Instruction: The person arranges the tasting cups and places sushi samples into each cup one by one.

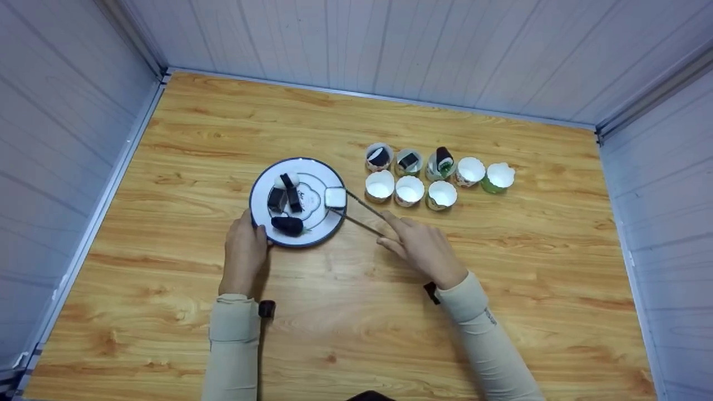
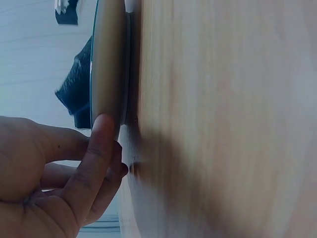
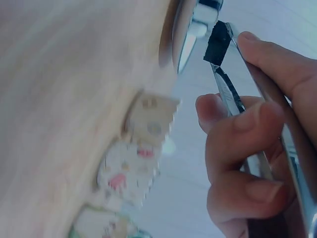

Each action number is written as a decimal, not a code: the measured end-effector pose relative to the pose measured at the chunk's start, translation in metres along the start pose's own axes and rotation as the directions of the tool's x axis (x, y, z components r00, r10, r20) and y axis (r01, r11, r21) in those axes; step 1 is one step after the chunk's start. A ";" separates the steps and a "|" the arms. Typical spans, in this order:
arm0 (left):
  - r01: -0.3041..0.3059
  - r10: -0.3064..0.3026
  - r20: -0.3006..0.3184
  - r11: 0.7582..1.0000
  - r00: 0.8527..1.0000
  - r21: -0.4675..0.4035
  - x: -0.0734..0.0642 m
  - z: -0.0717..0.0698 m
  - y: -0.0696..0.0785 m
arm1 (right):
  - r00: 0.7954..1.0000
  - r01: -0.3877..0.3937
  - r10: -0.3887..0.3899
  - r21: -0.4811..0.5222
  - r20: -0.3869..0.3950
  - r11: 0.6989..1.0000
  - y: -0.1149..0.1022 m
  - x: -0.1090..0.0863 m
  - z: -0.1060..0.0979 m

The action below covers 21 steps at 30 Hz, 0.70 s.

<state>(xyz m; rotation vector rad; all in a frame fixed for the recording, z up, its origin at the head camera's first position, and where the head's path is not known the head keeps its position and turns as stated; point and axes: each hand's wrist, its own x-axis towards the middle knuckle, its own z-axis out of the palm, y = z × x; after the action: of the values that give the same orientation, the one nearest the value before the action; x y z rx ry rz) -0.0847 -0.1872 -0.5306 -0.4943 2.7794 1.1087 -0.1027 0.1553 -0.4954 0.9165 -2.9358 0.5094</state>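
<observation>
At the lower left of a white, blue-rimmed plate [image 1: 323,174], my left hand [image 1: 243,253] holds the rim, fingertips against its outer side in the left wrist view. My right hand [image 1: 426,250] grips metal tongs [image 1: 362,225]. Their tips pinch a square piece [image 1: 335,197] with a white top over the plate's right part; its dark side [image 3: 218,44] shows in the right wrist view. Dark blocks [image 1: 294,199], a round white piece with a black strip [image 1: 286,180] and a dark cone-shaped piece [image 1: 287,225] with a green tuft lie on the plate.
Two rows of paper cups stand right of the plate. Three back cups hold a dark oval piece [image 1: 379,157], a dark block [image 1: 408,161] and a dark cone with green [image 1: 444,160]. White insides show in other cups [image 1: 380,185]. Pale panel walls [image 1: 367,50] enclose the wooden table [image 1: 334,323].
</observation>
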 end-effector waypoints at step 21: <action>-0.053 0.053 -0.015 0.999 0.998 -0.007 -0.001 -0.001 -0.004 | 0.931 -0.336 0.331 -0.006 -0.154 0.942 0.097 -0.060 -0.064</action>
<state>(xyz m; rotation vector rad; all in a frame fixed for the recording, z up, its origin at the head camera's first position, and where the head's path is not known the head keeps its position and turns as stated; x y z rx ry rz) -0.0823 -0.1902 -0.5315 -0.4341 2.8176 1.1311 -0.1120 0.2837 -0.4712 0.3524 -2.9561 0.5128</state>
